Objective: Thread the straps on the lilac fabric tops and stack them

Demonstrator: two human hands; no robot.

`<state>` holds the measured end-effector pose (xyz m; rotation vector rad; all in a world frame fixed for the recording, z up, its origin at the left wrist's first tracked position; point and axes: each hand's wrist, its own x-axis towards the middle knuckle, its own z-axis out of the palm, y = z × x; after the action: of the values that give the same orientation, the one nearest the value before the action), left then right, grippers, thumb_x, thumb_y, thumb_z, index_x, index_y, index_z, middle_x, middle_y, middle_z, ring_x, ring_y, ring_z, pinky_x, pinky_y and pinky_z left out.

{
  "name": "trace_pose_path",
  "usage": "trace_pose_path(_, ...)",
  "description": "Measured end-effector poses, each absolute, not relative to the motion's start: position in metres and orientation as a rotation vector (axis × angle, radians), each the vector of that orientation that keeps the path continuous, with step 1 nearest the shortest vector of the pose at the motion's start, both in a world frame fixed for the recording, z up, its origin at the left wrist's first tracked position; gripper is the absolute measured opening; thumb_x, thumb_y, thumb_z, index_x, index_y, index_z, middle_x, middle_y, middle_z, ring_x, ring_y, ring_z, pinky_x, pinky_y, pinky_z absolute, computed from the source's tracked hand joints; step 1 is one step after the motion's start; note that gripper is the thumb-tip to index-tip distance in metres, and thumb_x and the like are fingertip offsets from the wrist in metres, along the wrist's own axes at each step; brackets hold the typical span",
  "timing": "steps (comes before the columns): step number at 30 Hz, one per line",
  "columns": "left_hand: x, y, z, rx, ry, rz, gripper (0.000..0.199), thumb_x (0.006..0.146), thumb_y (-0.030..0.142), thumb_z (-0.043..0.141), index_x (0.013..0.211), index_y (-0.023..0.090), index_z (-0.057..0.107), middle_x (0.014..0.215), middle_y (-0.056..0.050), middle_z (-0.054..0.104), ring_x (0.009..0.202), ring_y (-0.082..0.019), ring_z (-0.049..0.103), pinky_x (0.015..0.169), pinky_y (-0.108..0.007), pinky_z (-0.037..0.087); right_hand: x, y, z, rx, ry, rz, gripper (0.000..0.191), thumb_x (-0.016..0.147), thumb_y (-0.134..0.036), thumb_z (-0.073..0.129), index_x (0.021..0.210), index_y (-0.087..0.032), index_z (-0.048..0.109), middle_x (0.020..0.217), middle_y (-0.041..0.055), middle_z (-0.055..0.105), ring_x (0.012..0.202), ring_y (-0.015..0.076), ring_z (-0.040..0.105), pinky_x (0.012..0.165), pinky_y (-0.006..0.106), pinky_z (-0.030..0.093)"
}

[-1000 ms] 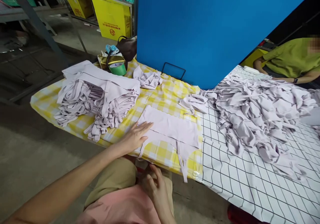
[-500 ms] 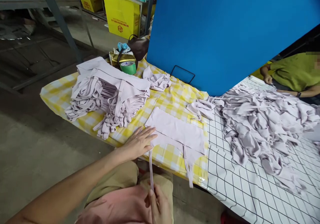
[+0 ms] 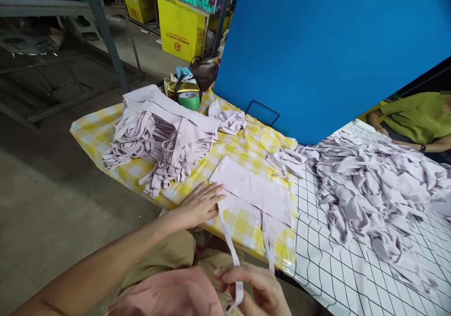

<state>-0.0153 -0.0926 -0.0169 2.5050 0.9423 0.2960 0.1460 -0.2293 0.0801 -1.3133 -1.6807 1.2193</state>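
Observation:
A pale lilac camisole-like top (image 3: 252, 189) with thin straps lies flat on the yellow checked cloth in front of me. My left hand (image 3: 199, 206) rests on its left edge, fingers stretched out and pressing flat. From that edge a narrow strap (image 3: 229, 236) runs down toward my body. My right hand (image 3: 259, 290) is curled round the lower part of this strap, whose end bends near the fingers. The other strap (image 3: 268, 245) hangs over the table's front edge, just beyond my right hand.
A neat stack of matching tops (image 3: 169, 132) stands at the left, with green tape (image 3: 189, 100) behind it. A loose heap of tops (image 3: 373, 179) covers the grid-patterned sheet at right. A blue board (image 3: 317, 57) rises behind; a person in a green shirt (image 3: 416, 114) sits far right.
My right hand has moved up and to the right with the strap, which now slants rightward instead of hanging straight down. My left hand stays flat on the top. The view has shifted slightly.

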Motion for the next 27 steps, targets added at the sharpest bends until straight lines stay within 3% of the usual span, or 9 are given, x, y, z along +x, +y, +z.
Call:
trace_pose_path(3, -0.015, -0.092, -0.018, 2.504, 0.939, 0.31, 0.042, 0.087, 0.028, 0.048, 0.128, 0.02, 0.043, 0.144, -0.007, 0.031, 0.134, -0.02, 0.024, 0.11, -0.042, 0.018, 0.155, -0.211, 0.09, -1.31, -1.673, 1.039, 0.015, 0.083, -0.025, 0.053, 0.078, -0.027, 0.067, 0.059, -0.0011, 0.058, 0.052, 0.0122, 0.053, 0.052, 0.022, 0.041)
trace_pose_path(5, -0.015, -0.092, -0.019, 2.505, 0.943, 0.327, 0.041, 0.087, 0.028, 0.048, 0.127, 0.021, 0.044, 0.144, -0.006, 0.031, 0.134, -0.019, 0.025, 0.11, -0.042, 0.017, 0.158, -0.205, 0.093, -1.322, -1.616, 0.893, 0.016, 0.083, -0.028, 0.054, 0.076, -0.025, 0.067, 0.06, -0.0005, 0.05, 0.055, 0.0126, 0.048, 0.051, 0.023, 0.038)
trace_pose_path(10, -0.015, -0.092, -0.022, 2.498, 0.941, 0.306, 0.041, 0.087, 0.029, 0.048, 0.127, 0.022, 0.044, 0.145, -0.004, 0.031, 0.134, -0.018, 0.024, 0.111, -0.04, 0.016, 0.165, -0.196, 0.102, -1.288, -1.384, 0.76, 0.026, 0.087, -0.035, 0.049, 0.069, -0.022, 0.063, 0.08, 0.0061, 0.049, 0.079, 0.0199, 0.05, 0.066, 0.033, 0.043)
trace_pose_path(13, -0.016, -0.092, -0.021, 2.496, 0.941, 0.321, 0.041, 0.087, 0.029, 0.047, 0.128, 0.023, 0.044, 0.145, -0.004, 0.031, 0.134, -0.018, 0.024, 0.11, -0.039, 0.015, 0.166, -0.188, 0.109, -1.194, -1.274, 0.76, 0.03, 0.09, -0.038, 0.042, 0.071, -0.023, 0.06, 0.075, 0.0051, 0.05, 0.08, 0.0215, 0.051, 0.071, 0.039, 0.044)
trace_pose_path(16, -0.017, -0.091, -0.018, 2.478, 0.933, 0.31, 0.041, 0.087, 0.028, 0.047, 0.128, 0.023, 0.043, 0.145, -0.004, 0.031, 0.134, -0.018, 0.023, 0.11, -0.04, 0.015, 0.165, -0.18, 0.111, -1.209, -1.093, 0.798, 0.028, 0.09, -0.037, 0.043, 0.072, -0.023, 0.058, 0.06, -0.0003, 0.041, 0.065, 0.0162, 0.046, 0.06, 0.03, 0.041)
trace_pose_path(20, -0.017, -0.088, -0.009, 2.423, 0.901, 0.261, 0.042, 0.086, 0.026, 0.05, 0.127, 0.021, 0.045, 0.144, -0.007, 0.031, 0.134, -0.02, 0.024, 0.109, -0.043, 0.018, 0.164, -0.17, 0.101, -1.508, -0.967, 0.954, 0.027, 0.087, -0.041, 0.048, 0.074, -0.019, 0.059, 0.052, -0.005, 0.029, 0.05, 0.0098, 0.029, 0.047, 0.022, 0.027)
trace_pose_path(23, -0.013, -0.087, 0.006, 2.318, 0.919, 0.37, 0.034, 0.087, 0.024, 0.047, 0.121, 0.021, 0.05, 0.134, -0.006, 0.047, 0.128, -0.02, 0.036, 0.108, -0.041, 0.023, 0.161, -0.163, 0.089, -1.675, -1.065, 1.042, 0.036, 0.084, -0.051, 0.047, 0.071, -0.018, 0.057, 0.052, -0.0054, 0.028, 0.049, 0.0098, 0.028, 0.046, 0.022, 0.025)
trace_pose_path(27, -0.004, -0.089, 0.034, 2.081, 0.92, 0.662, 0.019, 0.087, 0.021, 0.045, 0.099, 0.021, 0.059, 0.102, -0.001, 0.065, 0.102, -0.015, 0.056, 0.102, -0.033, 0.031, 0.153, -0.157, 0.076, -1.785, -1.231, 1.107, 0.043, 0.083, -0.056, 0.039, 0.07, -0.019, 0.054, 0.053, -0.004, 0.033, 0.051, 0.0117, 0.033, 0.047, 0.022, 0.029)
